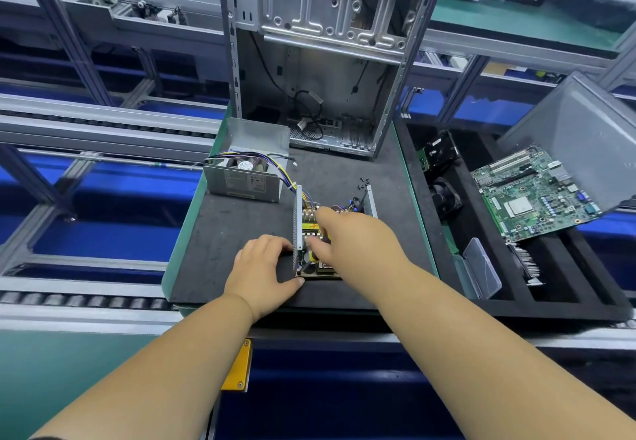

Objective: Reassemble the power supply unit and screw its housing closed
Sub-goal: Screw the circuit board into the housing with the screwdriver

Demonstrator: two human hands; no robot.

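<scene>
The power supply's open metal base point(298, 219) lies on the black foam mat point(234, 233), and its circuit board point(310, 227) with yellow parts sits between the two side walls. My left hand point(265, 267) grips the base's left wall, fingers on the wall and thumb at its front corner. My right hand point(347, 233) reaches over the board with fingers and thumb curled down onto its components, hiding most of it. The housing cover point(242, 181) with its fan stands to the back left, joined to the board by coloured wires point(275, 164). Small black screws point(363, 183) lie behind the base.
An empty computer case point(320, 61) stands upright at the back of the mat. To the right, a black tray point(509, 298) holds a motherboard point(530, 191), a fan point(445, 195), a clear plastic box point(481, 271) and a grey bin point(581, 129). Conveyor rollers point(86, 302) run on the left.
</scene>
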